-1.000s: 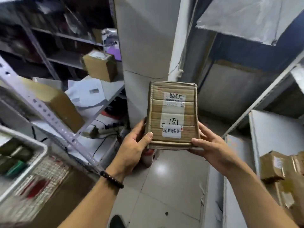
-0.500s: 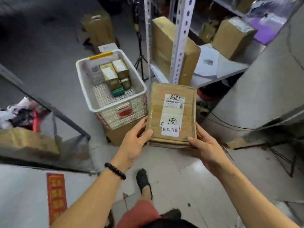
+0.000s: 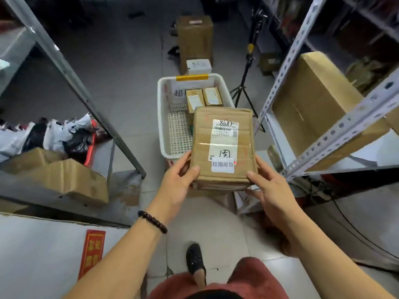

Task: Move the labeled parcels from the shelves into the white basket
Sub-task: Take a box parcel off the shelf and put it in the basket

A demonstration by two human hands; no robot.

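Labelled parcel (image 3: 223,147): held flat above the white basket's (image 3: 160,117) near end, left hand (image 3: 177,184) and right hand (image 3: 269,190) each gripping a near corner, thumbs on top. Step: delivery, release pending. Next move calls for lowering it beside the small parcels (image 3: 204,99) inside.

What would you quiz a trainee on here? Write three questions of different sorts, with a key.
1. True or false: only one hand grips the parcel.
2. Where is the white basket? A) on the right shelf; B) ahead, partly hidden behind the parcel; C) behind the person.
3. Fill in: the tape strip on the basket's far rim is ____.
Key: 1 false: the left hand and the right hand both grip it. 2 B. 3 yellow.
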